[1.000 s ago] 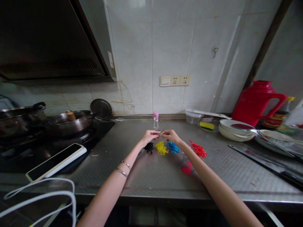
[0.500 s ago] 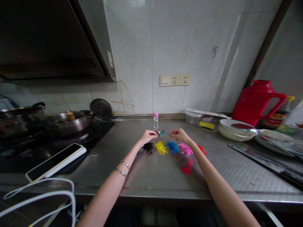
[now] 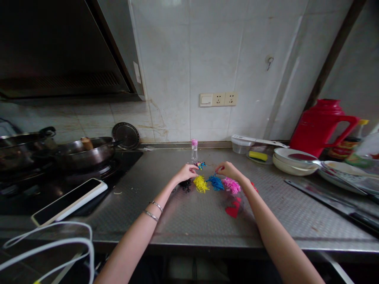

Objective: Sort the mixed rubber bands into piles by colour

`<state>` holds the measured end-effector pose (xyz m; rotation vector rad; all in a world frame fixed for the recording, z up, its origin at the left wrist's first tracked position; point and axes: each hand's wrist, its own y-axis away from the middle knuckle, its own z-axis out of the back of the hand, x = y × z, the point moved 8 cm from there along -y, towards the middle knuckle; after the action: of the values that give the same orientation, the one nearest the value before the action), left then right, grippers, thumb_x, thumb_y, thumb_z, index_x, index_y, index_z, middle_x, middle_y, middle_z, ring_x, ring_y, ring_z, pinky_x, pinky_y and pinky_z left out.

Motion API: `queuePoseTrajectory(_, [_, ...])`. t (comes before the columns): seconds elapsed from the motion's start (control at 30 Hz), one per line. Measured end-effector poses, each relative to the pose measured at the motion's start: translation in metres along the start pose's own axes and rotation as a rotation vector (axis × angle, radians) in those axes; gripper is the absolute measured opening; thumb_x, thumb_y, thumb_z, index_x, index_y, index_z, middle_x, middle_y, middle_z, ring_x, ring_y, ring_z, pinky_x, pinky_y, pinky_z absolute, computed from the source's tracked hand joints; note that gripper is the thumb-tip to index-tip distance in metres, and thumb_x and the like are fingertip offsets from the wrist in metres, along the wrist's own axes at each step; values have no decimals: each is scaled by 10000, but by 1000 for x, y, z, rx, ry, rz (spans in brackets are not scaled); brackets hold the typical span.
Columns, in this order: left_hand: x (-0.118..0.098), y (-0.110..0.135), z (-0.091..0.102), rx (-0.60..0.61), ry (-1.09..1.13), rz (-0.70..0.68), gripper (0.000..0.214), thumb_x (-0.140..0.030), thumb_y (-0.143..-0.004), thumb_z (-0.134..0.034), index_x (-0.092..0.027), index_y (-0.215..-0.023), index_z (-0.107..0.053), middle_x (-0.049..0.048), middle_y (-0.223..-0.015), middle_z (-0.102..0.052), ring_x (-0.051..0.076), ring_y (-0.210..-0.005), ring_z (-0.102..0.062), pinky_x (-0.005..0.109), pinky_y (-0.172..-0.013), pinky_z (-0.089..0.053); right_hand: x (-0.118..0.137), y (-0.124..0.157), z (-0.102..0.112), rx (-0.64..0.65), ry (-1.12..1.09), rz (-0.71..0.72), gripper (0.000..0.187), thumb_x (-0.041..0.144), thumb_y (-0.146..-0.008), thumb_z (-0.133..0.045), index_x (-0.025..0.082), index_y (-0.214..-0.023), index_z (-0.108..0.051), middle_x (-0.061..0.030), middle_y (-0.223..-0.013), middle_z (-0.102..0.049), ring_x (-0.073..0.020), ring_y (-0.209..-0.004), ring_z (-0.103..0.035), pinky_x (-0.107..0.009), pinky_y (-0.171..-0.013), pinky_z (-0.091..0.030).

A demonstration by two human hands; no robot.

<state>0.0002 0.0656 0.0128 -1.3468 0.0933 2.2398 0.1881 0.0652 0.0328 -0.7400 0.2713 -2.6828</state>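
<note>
The bench [image 3: 192, 221] carries everything here, with the pan [image 3: 79, 152] on the stove off to my left and the red jug [image 3: 321, 126] far to my right, both well apart from my work. A second ago both hands met at one spot by the back of the row. Since then they have parted. My left hand [image 3: 185, 172] has stayed near that spot with its fingertips drawn together, though I cannot tell whether they hold anything. My right hand [image 3: 229, 170] has dropped towards me and a little right, uncovering the pink pile [image 3: 231, 185] it hid before. In front of me the row runs black pile [image 3: 186, 184], yellow pile [image 3: 200, 184], blue pile [image 3: 216, 183], then pink, each just beside the next. Behind them stands the small bottle [image 3: 194, 150], upright, and the mixed cluster [image 3: 201, 164] lies just in front of it, between my hands. My right grip is pinched on what looks like a single blue band [image 3: 215, 174], held directly above the blue pile and nearly touching it, so one colour has come out of the mix and reached its own heap.
</note>
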Motion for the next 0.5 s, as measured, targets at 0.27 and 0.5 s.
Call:
queuePoseTrajectory(0.27, [0, -1, 2, -27, -26, -8, 252, -165, -613, -630, -105, -854, -674, 60, -765, -674, 124, -652, -579, 228, -642, -443, -2, -2, -8, 35, -13, 3, 200, 159, -653, -555, 154, -771, -716, -34, -729, -694, -145, -661, -607, -192, -621, -434])
queuePoseTrajectory(0.5, [-3, -2, 4, -46, -42, -43, 223, -179, -639, -618, -108, -841, -680, 74, -804, -681, 147, -713, -600, 252, -700, -456, 2, -4, -13, 36, -65, 25, 275, 127, -682, -479, 166, -831, -706, -27, -769, -692, -150, -713, -602, -213, -686, -439])
